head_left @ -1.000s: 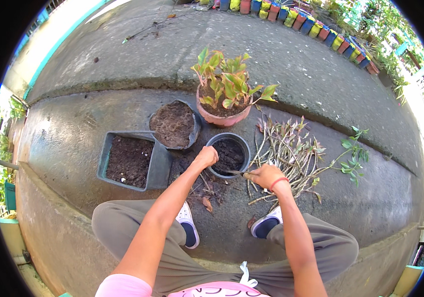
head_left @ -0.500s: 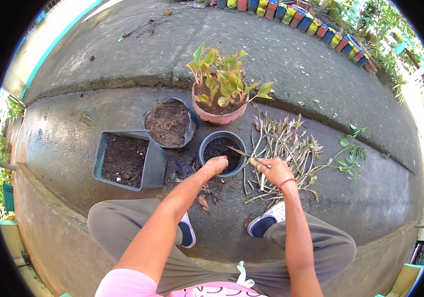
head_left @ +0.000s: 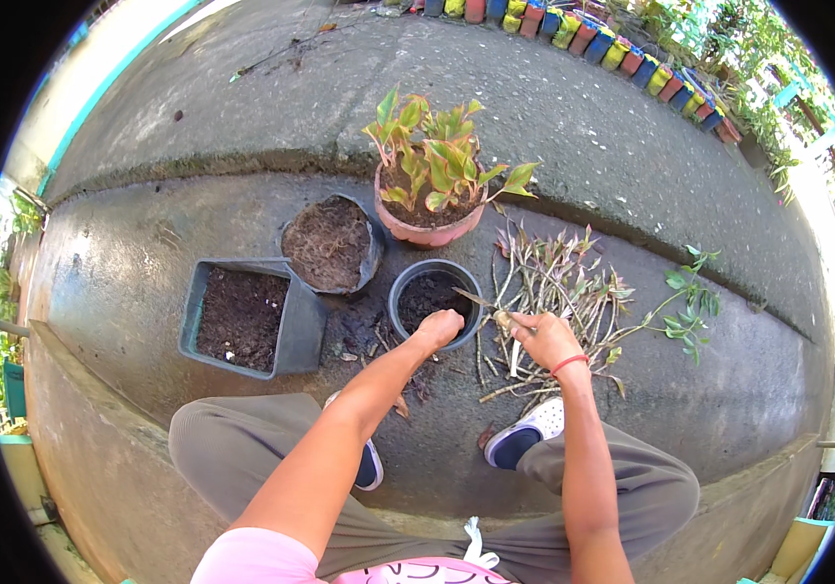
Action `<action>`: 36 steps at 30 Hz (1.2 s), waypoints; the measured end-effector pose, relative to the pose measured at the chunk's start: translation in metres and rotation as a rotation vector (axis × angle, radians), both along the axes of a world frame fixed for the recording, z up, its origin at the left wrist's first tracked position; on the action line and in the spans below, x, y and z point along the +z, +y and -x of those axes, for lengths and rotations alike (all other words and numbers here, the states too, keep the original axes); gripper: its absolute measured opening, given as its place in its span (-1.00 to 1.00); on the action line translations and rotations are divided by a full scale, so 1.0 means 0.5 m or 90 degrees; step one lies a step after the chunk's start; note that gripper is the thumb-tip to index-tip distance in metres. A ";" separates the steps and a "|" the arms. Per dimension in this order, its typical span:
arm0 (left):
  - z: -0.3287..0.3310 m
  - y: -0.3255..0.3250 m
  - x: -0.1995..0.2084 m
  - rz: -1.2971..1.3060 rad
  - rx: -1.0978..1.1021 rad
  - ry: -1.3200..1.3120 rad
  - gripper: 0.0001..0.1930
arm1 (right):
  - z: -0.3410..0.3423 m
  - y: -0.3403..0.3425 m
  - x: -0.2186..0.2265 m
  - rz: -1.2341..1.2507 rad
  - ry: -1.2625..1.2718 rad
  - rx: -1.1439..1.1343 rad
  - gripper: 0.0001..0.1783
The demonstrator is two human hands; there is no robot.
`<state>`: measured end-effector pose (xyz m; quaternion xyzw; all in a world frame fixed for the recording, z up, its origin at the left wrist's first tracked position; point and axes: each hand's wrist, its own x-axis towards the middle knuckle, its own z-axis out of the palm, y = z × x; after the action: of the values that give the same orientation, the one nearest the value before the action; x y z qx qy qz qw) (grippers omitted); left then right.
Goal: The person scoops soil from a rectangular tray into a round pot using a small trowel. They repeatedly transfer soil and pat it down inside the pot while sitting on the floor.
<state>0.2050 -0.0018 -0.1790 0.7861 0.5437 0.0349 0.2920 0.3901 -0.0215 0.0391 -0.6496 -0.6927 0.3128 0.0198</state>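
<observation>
My left hand point(head_left: 441, 327) reaches over the near rim of a round black pot point(head_left: 394, 310), its fingers curled together by the dark soil point(head_left: 425, 295). Whatever those fingers may hold is hidden. In my right hand point(head_left: 548, 341), just right of the pot, is a knife point(head_left: 503, 319) gripped by its pale handle. Its narrow blade points left and away, across the pot's right rim and over the soil. A heap of cut leafy stems point(head_left: 558, 290) lies on the ground beside and beyond my right hand.
Left of the round pot stand a square black planter point(head_left: 302, 329) of soil and a black plastic bag point(head_left: 374, 255) filled with dry soil. A pink pot point(head_left: 429, 234) with a leafy plant point(head_left: 445, 161) is behind. A raised concrete edge point(head_left: 622, 226) crosses beyond; my shoes point(head_left: 534, 428) are close in front.
My left hand has shifted slightly right inside the pot, toward the knife. My right hand keeps its hold on the knife, almost unmoved. The whole view has shifted a little.
</observation>
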 end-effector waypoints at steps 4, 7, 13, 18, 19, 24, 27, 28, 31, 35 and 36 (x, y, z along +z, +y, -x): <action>0.011 0.005 -0.001 -0.020 0.008 -0.008 -0.83 | -0.005 -0.003 0.018 -0.018 -0.045 0.031 -0.68; 0.077 0.021 0.037 0.078 0.069 -0.102 -0.82 | -0.003 -0.001 0.040 -0.035 -0.093 0.092 -0.72; 0.253 0.025 0.145 0.309 0.134 0.095 -0.82 | 0.093 0.025 0.049 0.035 -0.378 0.284 -0.72; 0.260 0.015 0.155 0.164 0.221 0.284 -0.63 | 0.235 0.051 0.014 0.029 -0.438 0.415 -0.72; 0.247 0.005 0.147 0.128 0.249 0.246 -0.58 | 0.263 0.052 0.004 0.048 -0.455 0.425 -0.73; 0.175 -0.025 0.094 0.340 0.428 -0.029 -0.45 | 0.241 0.041 -0.034 -0.031 -0.366 0.381 -0.73; 0.157 -0.026 0.059 0.415 0.644 -0.292 -0.48 | 0.121 0.043 -0.050 0.021 -0.270 0.277 -0.67; 0.157 -0.023 0.049 0.430 0.657 -0.299 -0.48 | 0.083 0.036 -0.060 0.074 -0.209 0.230 -0.64; 0.164 -0.017 0.031 0.428 0.673 -0.335 -0.49 | 0.016 -0.016 -0.100 0.060 -0.060 0.151 -0.72; 0.161 -0.044 0.019 0.457 0.671 -0.464 -0.52 | 0.006 -0.055 -0.123 0.124 0.041 -0.031 -0.66; 0.155 -0.058 0.016 0.462 0.681 -0.514 -0.52 | 0.009 -0.053 -0.116 0.101 0.058 0.000 -0.66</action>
<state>0.1275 -0.0308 -0.1710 0.1966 0.6786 0.2756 0.6518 0.3855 -0.0482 -0.0188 -0.6343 -0.6642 0.3956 -0.0004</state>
